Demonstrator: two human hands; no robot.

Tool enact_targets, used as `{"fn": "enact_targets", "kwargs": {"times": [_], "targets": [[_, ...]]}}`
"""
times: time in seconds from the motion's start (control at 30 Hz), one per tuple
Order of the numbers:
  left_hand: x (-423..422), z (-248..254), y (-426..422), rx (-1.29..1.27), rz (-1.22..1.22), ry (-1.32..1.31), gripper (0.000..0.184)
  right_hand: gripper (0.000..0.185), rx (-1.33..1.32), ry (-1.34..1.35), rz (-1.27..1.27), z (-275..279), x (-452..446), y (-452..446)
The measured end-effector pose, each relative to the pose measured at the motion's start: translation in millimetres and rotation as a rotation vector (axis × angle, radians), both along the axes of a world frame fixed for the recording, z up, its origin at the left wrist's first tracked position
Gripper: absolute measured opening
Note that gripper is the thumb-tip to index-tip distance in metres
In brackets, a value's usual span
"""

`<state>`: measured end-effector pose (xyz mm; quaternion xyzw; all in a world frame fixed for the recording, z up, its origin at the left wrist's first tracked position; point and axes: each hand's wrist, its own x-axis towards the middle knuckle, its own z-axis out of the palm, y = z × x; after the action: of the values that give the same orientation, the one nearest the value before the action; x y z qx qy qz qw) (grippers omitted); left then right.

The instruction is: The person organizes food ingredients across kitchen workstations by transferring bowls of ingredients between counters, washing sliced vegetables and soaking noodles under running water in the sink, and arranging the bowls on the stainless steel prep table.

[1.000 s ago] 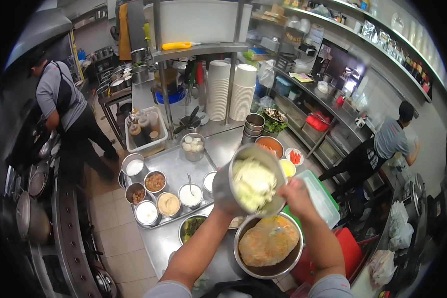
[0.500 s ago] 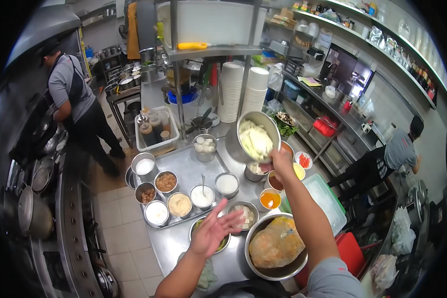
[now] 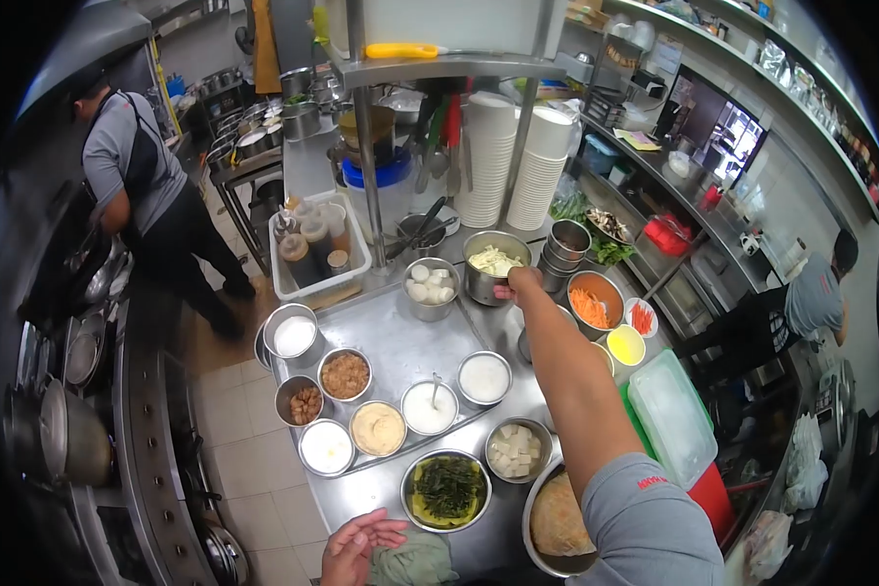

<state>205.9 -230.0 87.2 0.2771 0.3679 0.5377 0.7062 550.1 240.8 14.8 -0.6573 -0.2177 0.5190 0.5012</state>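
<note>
My right hand (image 3: 520, 281) reaches far forward and grips the near rim of a steel pot (image 3: 488, 285) that stands upright on the counter. Pale shredded cabbage (image 3: 494, 260) lies inside it. Low in the view, my left hand (image 3: 363, 543) is empty with its fingers stretched out, beside a folded green cloth (image 3: 412, 559). Just beyond the cloth is a bowl of dark green leaves (image 3: 446, 491). White cubes (image 3: 516, 451) fill a bowl to its right. A large bowl with a wrapped orange-brown bundle (image 3: 563, 518) is partly hidden by my right arm.
A metal tray (image 3: 391, 327) carries several tubs of white, tan and brown foods. Bottles stand in a white basket (image 3: 356, 264). Stacked steel cups (image 3: 565, 249), carrot strips (image 3: 589, 307) and a clear-lidded box (image 3: 672, 415) are at right. Two co-workers (image 3: 142, 166) stand at either side.
The pot of cabbage has gone from raised and tilted to upright on the counter, with my right hand still on it. My left hand has drawn back toward me, uncovering the bowl of greens.
</note>
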Motion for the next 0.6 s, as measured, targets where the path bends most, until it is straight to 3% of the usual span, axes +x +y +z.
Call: {"fn": "enact_targets", "kwargs": {"times": [0.13, 0.17, 0.2, 0.27, 0.33, 0.43, 0.6], "targets": [[-2.1, -10.8, 8.8, 0.060, -0.044, 0.107, 0.047, 0.039, -0.013, -0.074, 0.063, 17.8, -9.3, -28.7], [-1.0, -8.3, 10.4, 0.057, -0.041, 0.105, 0.047, 0.043, -0.055, -0.293, 0.137, 33.1, -11.6, -45.0], [0.7, -5.5, 11.9, 0.057, -0.048, 0.142, 0.045, 0.043, -0.057, -0.296, 0.140, 36.0, -8.4, -59.7], [4.0, -6.7, 8.3, 0.057, -0.053, 0.170, 0.042, 0.042, 0.260, -1.331, 0.636, 37.8, 7.4, -96.0], [4.4, -14.1, 5.5, 0.023, -0.026, 0.223, 0.040, 0.030, 0.266, -1.614, 0.820, 46.1, 14.6, -135.5], [7.9, -17.1, 0.5, 0.002, -0.022, 0.229, 0.037, 0.019, 0.074, -1.781, 0.923, 42.5, 21.1, -167.2], [15.4, -13.1, -6.7, 0.032, 0.003, 0.343, 0.033, 0.014, 0.113, -1.860, 0.881, 7.6, 40.0, -175.2]]}}
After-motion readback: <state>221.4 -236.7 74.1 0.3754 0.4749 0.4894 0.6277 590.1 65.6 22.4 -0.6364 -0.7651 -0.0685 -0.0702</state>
